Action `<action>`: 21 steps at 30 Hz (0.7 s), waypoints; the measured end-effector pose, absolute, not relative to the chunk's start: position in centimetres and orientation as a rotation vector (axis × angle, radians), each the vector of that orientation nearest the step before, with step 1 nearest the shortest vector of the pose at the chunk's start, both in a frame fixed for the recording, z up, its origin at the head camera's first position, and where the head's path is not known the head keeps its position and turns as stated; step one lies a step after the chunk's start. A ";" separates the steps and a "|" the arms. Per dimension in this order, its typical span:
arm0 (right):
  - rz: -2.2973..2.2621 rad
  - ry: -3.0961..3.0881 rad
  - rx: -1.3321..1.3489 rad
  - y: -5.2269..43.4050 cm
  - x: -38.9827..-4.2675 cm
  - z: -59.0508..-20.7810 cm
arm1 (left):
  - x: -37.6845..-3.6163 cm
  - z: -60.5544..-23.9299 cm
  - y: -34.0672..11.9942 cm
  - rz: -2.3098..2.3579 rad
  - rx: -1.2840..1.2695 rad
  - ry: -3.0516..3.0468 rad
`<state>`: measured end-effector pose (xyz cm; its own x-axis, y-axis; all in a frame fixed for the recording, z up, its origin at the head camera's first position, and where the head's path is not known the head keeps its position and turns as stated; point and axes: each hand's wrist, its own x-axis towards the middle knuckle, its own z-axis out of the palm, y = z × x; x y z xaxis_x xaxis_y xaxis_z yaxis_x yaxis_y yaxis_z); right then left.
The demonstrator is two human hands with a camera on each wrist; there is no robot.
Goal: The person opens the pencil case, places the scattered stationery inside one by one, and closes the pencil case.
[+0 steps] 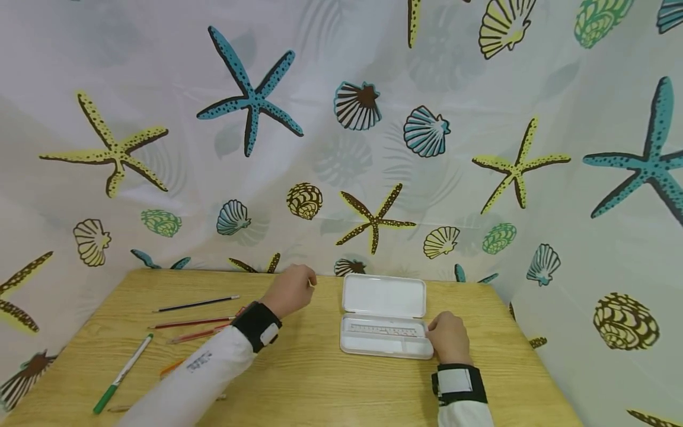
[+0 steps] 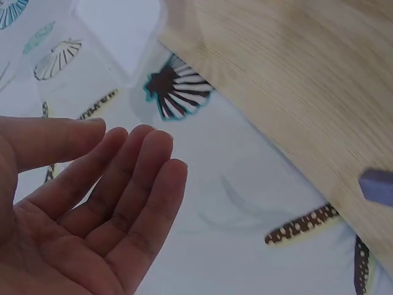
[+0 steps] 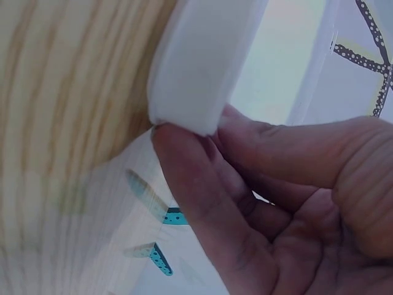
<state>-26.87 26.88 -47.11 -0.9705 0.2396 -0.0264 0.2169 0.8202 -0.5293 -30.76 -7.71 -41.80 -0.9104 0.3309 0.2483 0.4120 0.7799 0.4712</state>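
Note:
A white pencil case (image 1: 384, 296) lies opened flat on the table, its lid toward the back. In its tray sits a clear ruler (image 1: 383, 330). My right hand (image 1: 450, 339) is at the case's right end; in the right wrist view, thumb and index finger pinch the white wall of the case (image 3: 196, 67). My left hand (image 1: 290, 290) hovers left of the case, above the table. The left wrist view shows that hand (image 2: 98, 215) with loosely bent fingers and an empty palm. Part of the case's tray is hidden behind the right fingers.
On the left lie a dark pencil (image 1: 197, 303), a red pencil (image 1: 192, 323), another reddish pencil (image 1: 197, 335) and a green-capped marker (image 1: 124, 372). An orange item (image 1: 171, 369) is partly hidden by the left sleeve. Behind the wooden table (image 1: 320, 385) hangs a sea-patterned cloth (image 1: 320, 71).

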 end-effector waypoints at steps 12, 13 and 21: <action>0.845 -2.976 -0.361 26.9 -26.7 -46.6 | -32.4 -40.3 -15.6 -0.789 -0.438 -2.903; 0.847 -2.976 -0.361 26.9 -26.7 -46.6 | -32.6 -40.5 -15.9 -0.789 -0.430 -2.908; 0.858 -2.969 -0.356 27.1 -26.8 -47.2 | -33.5 -42.7 -17.1 -0.785 -0.376 -2.982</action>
